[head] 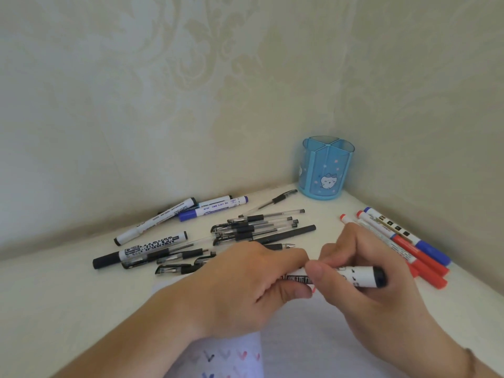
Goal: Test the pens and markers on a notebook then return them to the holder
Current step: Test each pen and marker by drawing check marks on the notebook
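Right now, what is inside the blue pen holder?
Through the clear walls of the blue pen holder only its inner dividers show, and no pen rises above the rim. The bottom of the far compartments is hidden, so something small there cannot be excluded.

A single wide-angle view looks from the person's head, forward and steeply down onto the white desk (68,296), facing the corner where two patterned walls (163,91) meet. It sits close: both forearms enter from the bottom edge, and the left hand (240,285) and right hand (365,271) fill the lower middle. The wide lens bends the desk's far edges, and the walls take up the upper half.
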Demonstrator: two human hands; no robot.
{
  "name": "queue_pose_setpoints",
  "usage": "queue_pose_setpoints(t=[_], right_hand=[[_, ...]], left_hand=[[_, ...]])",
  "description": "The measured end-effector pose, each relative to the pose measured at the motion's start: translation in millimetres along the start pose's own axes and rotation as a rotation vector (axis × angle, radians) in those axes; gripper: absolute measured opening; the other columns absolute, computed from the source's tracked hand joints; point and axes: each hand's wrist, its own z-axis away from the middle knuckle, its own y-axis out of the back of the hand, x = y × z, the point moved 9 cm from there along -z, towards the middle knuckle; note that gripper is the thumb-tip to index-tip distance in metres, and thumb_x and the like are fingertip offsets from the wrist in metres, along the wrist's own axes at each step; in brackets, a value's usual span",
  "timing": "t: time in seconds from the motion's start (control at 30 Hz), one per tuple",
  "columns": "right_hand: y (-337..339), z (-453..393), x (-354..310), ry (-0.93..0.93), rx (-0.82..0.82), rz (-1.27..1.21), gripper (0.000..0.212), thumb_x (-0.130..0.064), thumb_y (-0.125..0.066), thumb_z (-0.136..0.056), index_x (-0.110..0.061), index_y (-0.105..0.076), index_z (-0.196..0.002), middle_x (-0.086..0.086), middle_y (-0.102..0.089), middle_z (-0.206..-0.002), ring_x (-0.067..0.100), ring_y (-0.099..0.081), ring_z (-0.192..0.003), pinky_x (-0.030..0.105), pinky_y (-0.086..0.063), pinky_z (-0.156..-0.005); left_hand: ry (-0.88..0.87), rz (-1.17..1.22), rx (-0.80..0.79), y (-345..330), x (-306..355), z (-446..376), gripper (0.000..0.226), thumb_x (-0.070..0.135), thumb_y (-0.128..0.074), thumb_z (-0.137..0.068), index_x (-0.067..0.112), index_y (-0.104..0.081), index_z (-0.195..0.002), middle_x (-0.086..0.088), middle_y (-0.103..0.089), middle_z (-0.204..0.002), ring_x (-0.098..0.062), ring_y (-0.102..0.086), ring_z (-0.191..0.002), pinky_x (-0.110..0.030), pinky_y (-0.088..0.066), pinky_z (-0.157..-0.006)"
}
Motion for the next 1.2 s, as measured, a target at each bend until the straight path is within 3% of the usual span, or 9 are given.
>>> queue_pose_setpoints(t=[0.23, 0.47, 0.57, 0.63, 0.77, 0.87, 1.0, 1.13, 1.2], right_hand=[[-6, 1, -13, 0.066, -0.156, 0.050, 0.034, -0.044, -0.069, -0.083, -0.021, -0.049, -0.068, -0.001, -0.047, -0.053, 0.019, -0.037, -0.046, 0.021, -0.030, -0.046], [17, -7, -10, 0.023, -0.024, 0.062, 0.032, -0.060, -0.073, -0.070, -0.029, -0.064, -0.075, -0.001, -0.054, -0.048, 0.013, -0.041, -0.040, 0.017, -0.033, -0.044], [44, -17, -3, -0.054, 0.098, -0.099, 0.048, -0.063, -0.079, -0.056, -0.019, -0.072, -0.072, 0.009, -0.052, -0.046, 0.019, -0.040, -0.036, 0.018, -0.030, -0.044], [58, -24, 5, -0.134, 0.136, -0.245, 0.048, -0.056, -0.087, -0.047, -0.015, -0.072, -0.066, 0.011, -0.051, -0.047, 0.020, -0.040, -0.038, 0.019, -0.028, -0.042], [72, -28, 23, -0.272, 0.158, -0.404, 0.049, -0.038, -0.096, -0.035, -0.019, -0.062, -0.064, 0.003, -0.056, -0.054, 0.013, -0.043, -0.044, 0.018, -0.030, -0.037], [74, -26, 33, -0.339, 0.139, -0.275, 0.049, -0.039, -0.091, -0.038, -0.016, -0.057, -0.064, 0.016, -0.048, -0.057, 0.018, -0.037, -0.040, 0.022, -0.029, -0.041], [60, -21, 32, -0.390, -0.017, 0.053, 0.028, -0.036, -0.077, -0.062, -0.009, -0.070, -0.065, 0.026, -0.066, -0.063, 0.031, -0.061, -0.051, 0.030, -0.039, -0.041], [69, -19, 47, -0.429, 0.030, 0.235, 0.044, -0.013, -0.077, -0.077, -0.013, -0.046, -0.045, 0.013, -0.046, -0.040, 0.022, -0.037, -0.044, 0.006, -0.034, -0.044], [75, -19, 54, -0.450, 0.083, 0.279, 0.048, -0.007, -0.072, -0.080, -0.013, -0.041, -0.045, 0.010, -0.037, -0.041, 0.022, -0.031, -0.045, 0.007, -0.036, -0.046]], left_hand=[[0.101, 0.172, -0.176, -11, -5, 6, 0.024, 0.057, -0.040, -0.092, 0.034, -0.049, -0.092, -0.009, -0.040, -0.051, -0.023, -0.045, -0.054, -0.033, -0.039, -0.055], [0.106, 0.280, 0.052, 2, -17, 3, 0.039, 0.063, -0.056, -0.083, 0.031, -0.052, -0.106, 0.002, -0.044, -0.066, -0.009, -0.038, -0.056, -0.020, -0.030, -0.052], [0.169, 0.354, 0.182, 13, -32, 7, 0.030, 0.024, -0.044, -0.088, 0.030, -0.043, -0.117, 0.001, -0.045, -0.084, -0.021, -0.042, -0.070, -0.030, -0.039, -0.064], [0.240, 0.287, 0.232, 17, -44, 10, 0.048, 0.004, -0.035, -0.082, 0.037, -0.034, -0.117, 0.002, -0.043, -0.090, -0.018, -0.041, -0.073, -0.022, -0.040, -0.068], [0.280, 0.111, 0.205, 12, -51, 10, 0.059, -0.004, -0.038, -0.093, 0.049, -0.028, -0.120, 0.011, -0.046, -0.099, -0.001, -0.050, -0.082, -0.010, -0.040, -0.074], [0.245, 0.119, 0.216, 8, -49, 5, 0.056, 0.003, -0.050, -0.096, 0.046, -0.031, -0.127, 0.023, -0.055, -0.114, -0.001, -0.054, -0.108, -0.015, -0.040, -0.092], [0.219, 0.070, 0.215, 8, -51, 4, 0.050, 0.013, -0.066, -0.090, 0.044, -0.044, -0.123, 0.041, -0.060, -0.103, 0.013, -0.057, -0.106, -0.002, -0.035, -0.090], [0.200, 0.017, 0.219, 8, -52, 6, 0.039, 0.022, -0.072, -0.086, 0.038, -0.056, -0.118, 0.047, -0.052, -0.098, 0.025, -0.052, -0.099, 0.004, -0.033, -0.086], [0.177, -0.010, 0.203, 7, -51, 5, 0.032, 0.026, -0.071, -0.086, 0.037, -0.060, -0.114, 0.038, -0.060, -0.096, 0.023, -0.051, -0.092, 0.002, -0.034, -0.083]])
